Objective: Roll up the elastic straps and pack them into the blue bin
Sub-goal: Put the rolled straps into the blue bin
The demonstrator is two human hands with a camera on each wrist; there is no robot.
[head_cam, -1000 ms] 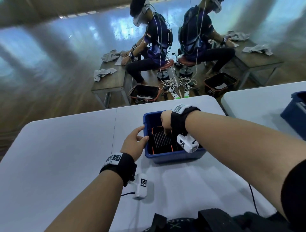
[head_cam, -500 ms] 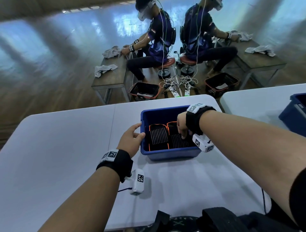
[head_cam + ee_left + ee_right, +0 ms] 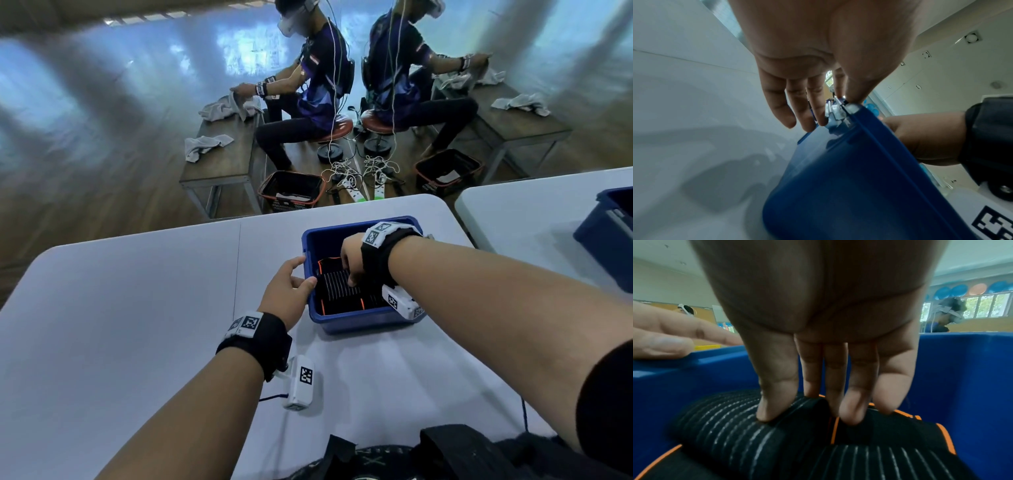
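The blue bin (image 3: 359, 322) stands on the white table (image 3: 137, 308) in front of me. Inside lie rolled elastic straps (image 3: 337, 291), black with white stripes and orange edges, side by side. My right hand (image 3: 351, 279) reaches down into the bin. In the right wrist view its hand (image 3: 807, 415) has straight fingers, the thumb pressing one rolled strap (image 3: 725, 426) and the fingertips (image 3: 851, 415) touching the roll beside it. My left hand (image 3: 303, 274) rests at the bin's left rim. In the left wrist view its thumb touches the bin rim (image 3: 869, 123) while the fingers (image 3: 781, 104) lie straight along the outer wall.
A second blue bin (image 3: 609, 246) sits on another white table (image 3: 513, 212) to the right. Beyond the table edge, a mirror wall shows a seated person (image 3: 308, 85), benches with towels and red baskets. A black bag (image 3: 445, 455) lies at the near edge.
My right hand has shifted from the right-hand roll back toward the left roll inside the bin. The left hand has stayed at the bin's left rim.
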